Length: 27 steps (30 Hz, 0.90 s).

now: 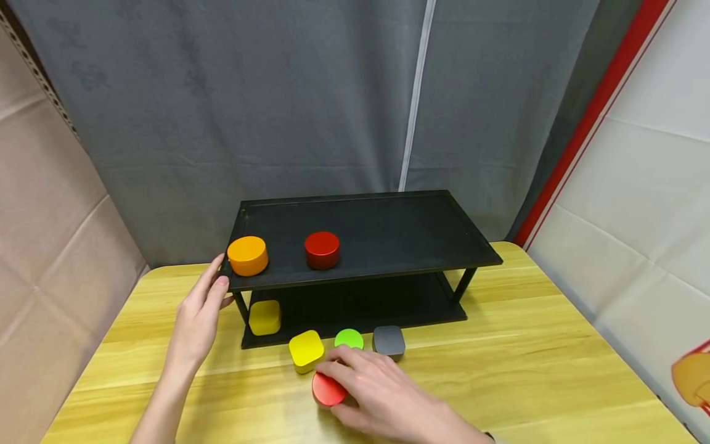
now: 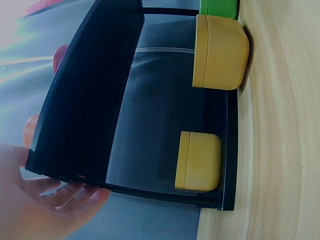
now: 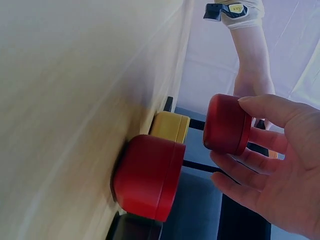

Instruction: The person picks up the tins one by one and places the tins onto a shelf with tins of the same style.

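My right hand point(image 1: 377, 385) holds a round red box point(image 1: 328, 390) over the tabletop. In the right wrist view, thumb and fingers grip that box point(image 3: 227, 124), with a second red box point(image 3: 147, 177) on the table below it. At the upper left corner of a black two-tier shelf point(image 1: 377, 228), my left hand point(image 1: 196, 314) grips the edge, its fingers point(image 2: 65, 195) along the side. On the top tier stand a round orange box point(image 1: 248, 256) and a round dark red box point(image 1: 322, 250). A yellow rounded-square box point(image 1: 264, 317) sits at the lower tier's left end.
Before the shelf on the wooden table point(image 1: 527, 357) stand another yellow box point(image 1: 306, 350), a round green box point(image 1: 348, 338), partly covered by my right hand, and a dark grey box point(image 1: 388, 341). A grey curtain point(image 1: 277, 98) hangs behind.
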### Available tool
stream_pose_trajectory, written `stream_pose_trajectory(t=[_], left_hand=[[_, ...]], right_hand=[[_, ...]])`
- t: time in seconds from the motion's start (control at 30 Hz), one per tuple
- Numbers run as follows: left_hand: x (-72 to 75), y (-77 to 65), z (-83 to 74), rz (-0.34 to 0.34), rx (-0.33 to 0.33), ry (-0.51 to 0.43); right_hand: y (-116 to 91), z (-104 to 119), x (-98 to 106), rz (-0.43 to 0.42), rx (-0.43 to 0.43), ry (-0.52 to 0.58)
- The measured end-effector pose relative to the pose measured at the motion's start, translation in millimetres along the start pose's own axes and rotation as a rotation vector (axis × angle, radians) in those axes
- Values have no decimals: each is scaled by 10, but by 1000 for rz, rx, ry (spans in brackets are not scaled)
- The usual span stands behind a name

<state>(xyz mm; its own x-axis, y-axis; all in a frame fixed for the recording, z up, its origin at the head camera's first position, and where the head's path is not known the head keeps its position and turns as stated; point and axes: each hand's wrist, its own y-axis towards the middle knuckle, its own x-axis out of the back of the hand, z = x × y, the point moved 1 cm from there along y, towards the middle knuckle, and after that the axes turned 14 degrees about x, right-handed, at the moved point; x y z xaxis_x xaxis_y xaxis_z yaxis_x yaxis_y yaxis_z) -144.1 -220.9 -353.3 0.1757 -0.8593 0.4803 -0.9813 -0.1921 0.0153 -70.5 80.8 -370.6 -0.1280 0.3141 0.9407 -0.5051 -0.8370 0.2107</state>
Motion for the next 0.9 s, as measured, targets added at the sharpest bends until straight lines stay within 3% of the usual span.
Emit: stream_pose_trajectory(t=[0.53,0.9], left_hand=[[-8,5,4,-1,5,12],[-7,0,2,-6,4,13]], right_hand=[[-103,-128,334,-66,-63,-23],[-165,-212,509,-154,-58,-58]])
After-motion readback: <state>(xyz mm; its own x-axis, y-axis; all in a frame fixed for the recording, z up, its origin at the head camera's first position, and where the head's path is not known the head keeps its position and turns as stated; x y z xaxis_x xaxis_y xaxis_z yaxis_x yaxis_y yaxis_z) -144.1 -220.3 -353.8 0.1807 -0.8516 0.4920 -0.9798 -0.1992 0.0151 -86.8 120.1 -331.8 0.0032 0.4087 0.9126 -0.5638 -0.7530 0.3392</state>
